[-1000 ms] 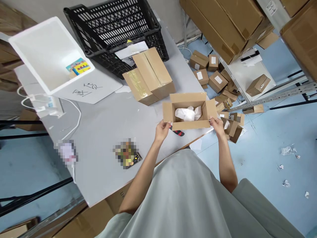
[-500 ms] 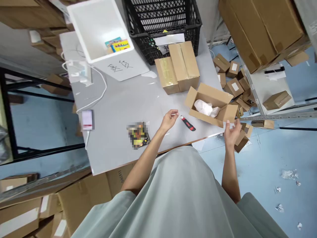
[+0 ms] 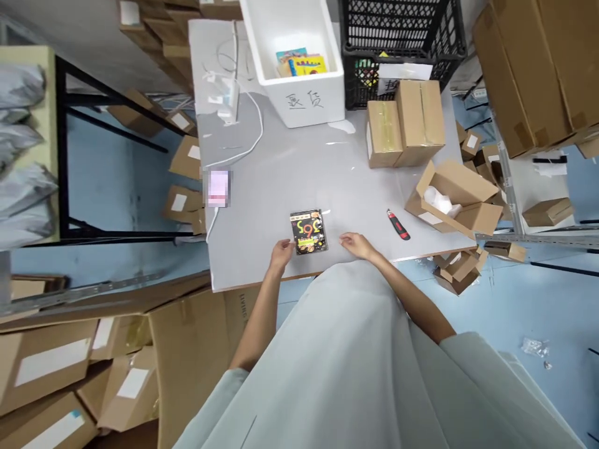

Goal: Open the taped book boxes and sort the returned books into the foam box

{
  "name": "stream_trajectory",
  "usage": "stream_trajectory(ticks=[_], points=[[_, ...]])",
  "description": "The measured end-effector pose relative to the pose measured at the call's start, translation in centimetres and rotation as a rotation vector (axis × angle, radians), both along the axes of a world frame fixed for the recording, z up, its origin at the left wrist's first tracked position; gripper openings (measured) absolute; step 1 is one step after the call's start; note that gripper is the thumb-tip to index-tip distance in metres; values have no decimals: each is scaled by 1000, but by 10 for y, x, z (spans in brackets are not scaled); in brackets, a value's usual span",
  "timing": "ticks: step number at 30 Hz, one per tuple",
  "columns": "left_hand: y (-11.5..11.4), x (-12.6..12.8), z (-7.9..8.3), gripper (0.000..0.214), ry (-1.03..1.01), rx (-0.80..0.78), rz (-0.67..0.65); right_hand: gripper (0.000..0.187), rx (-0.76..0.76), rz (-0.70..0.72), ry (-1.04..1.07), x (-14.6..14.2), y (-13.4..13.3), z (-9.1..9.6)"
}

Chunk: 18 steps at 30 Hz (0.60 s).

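Note:
A small dark, colourful booklet (image 3: pixel 308 232) lies near the front edge of the grey table (image 3: pixel 290 168). My left hand (image 3: pixel 281 254) touches its lower left corner, fingers curled. My right hand (image 3: pixel 354 244) rests on the table just right of the booklet, fingers spread and nothing in them. An open cardboard box (image 3: pixel 456 198) with white padding inside sits at the table's right edge, away from both hands. A red and black utility knife (image 3: pixel 398 225) lies between my right hand and that box.
Two taped cardboard boxes (image 3: pixel 405 123), a white foam bin (image 3: pixel 294 59) and a black plastic crate (image 3: pixel 402 43) stand at the back. A white cable and adapter (image 3: pixel 227 103) lie at the left. Small boxes litter the floor to the right; large cartons stand at the left.
Both hands let go of the open box and moved left to the booklet. The box now sits at the table's right edge, and the view has swung left.

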<state>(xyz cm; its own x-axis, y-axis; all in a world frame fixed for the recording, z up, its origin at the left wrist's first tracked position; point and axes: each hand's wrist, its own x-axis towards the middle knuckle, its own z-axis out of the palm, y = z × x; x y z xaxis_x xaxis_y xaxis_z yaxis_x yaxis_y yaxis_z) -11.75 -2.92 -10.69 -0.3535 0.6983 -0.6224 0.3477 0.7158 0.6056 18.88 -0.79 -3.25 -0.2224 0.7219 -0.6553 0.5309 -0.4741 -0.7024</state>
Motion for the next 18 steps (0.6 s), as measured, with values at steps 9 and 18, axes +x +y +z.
stream_trajectory(ticks=[9,18], points=[[-1,-16,-35,45,-243,-104,106,45,-274,-339,-68,-112,13,-56],[-3,-17,-31,37,-446,-146,128,37,-367,-540,76,-111,0,-60]])
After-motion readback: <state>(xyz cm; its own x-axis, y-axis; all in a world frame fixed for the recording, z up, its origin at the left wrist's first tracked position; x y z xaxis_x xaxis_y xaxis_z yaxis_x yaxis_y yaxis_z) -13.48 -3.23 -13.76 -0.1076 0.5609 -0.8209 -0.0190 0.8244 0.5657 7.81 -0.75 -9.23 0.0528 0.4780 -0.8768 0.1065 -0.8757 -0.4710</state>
